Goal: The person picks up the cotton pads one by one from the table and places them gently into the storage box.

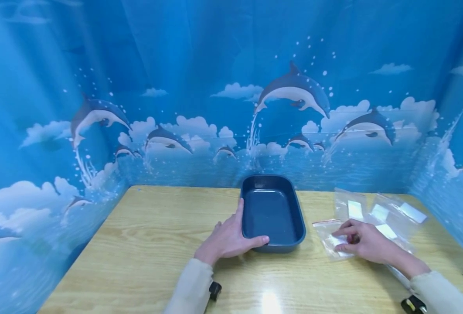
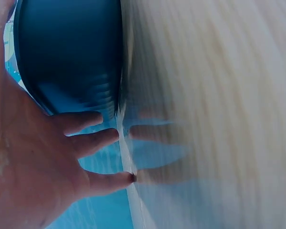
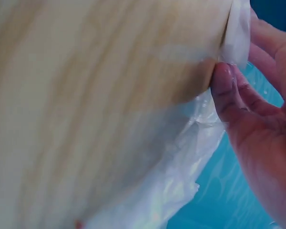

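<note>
A dark blue rectangular tray [image 1: 272, 213] sits on the wooden table near its far edge. My left hand [image 1: 229, 235] lies against its near left corner, the thumb over the front rim and the index finger along the left side. In the left wrist view, the other fingers [image 2: 93, 143] stretch straight beside the tray [image 2: 69, 52]. On the right, my right hand [image 1: 366, 242] pinches a clear zip bag [image 1: 327, 226] with a white piece inside. The right wrist view shows the thumb and fingertips [image 3: 223, 78] at the bag's plastic [image 3: 238, 33].
More clear bags with white pieces lie overlapping behind and beside my right hand, among them one bag [image 1: 343, 200] and another [image 1: 412, 212]. A blue dolphin-print curtain [image 1: 200, 87] hangs behind and at both sides of the wooden table [image 1: 149, 244].
</note>
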The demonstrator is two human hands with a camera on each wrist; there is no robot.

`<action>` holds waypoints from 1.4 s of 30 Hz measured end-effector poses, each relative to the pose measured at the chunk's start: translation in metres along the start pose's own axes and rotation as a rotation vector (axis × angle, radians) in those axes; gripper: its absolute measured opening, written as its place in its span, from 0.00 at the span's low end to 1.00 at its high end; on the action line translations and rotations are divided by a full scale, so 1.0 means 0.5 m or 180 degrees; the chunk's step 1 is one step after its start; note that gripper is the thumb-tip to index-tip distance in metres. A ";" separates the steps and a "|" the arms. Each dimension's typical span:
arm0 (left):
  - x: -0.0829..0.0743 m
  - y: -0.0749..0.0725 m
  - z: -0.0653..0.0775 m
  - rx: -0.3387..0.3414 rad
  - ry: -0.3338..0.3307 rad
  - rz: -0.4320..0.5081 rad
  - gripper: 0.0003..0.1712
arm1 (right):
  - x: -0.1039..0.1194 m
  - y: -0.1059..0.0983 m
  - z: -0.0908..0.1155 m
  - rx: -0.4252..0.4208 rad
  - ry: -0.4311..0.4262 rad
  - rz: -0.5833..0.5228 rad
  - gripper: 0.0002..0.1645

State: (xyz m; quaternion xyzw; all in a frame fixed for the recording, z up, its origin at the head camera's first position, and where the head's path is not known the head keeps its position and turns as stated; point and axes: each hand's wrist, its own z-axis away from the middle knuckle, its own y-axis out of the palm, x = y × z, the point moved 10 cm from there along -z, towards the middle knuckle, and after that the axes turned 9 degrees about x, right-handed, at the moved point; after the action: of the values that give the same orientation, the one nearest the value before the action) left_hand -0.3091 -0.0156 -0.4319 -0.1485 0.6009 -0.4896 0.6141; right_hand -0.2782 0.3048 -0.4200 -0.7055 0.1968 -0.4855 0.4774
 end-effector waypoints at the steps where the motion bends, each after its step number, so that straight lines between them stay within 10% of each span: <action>1: -0.001 0.000 -0.001 0.0002 -0.0008 0.0006 0.73 | 0.001 -0.001 0.001 -0.0057 -0.0040 0.0011 0.17; 10: 0.000 0.004 -0.008 0.0012 -0.0043 -0.0030 0.74 | 0.022 -0.017 0.006 -0.0523 -0.0634 0.0079 0.14; 42: -0.002 0.007 -0.005 0.0049 -0.0043 -0.0078 0.78 | 0.089 -0.091 0.003 -0.1091 -0.0663 0.0397 0.17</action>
State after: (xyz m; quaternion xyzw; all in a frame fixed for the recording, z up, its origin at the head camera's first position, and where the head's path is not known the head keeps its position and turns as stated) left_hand -0.3096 -0.0124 -0.4344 -0.1545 0.5910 -0.5007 0.6133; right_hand -0.2655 0.2938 -0.3587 -0.8091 0.2694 -0.3390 0.3973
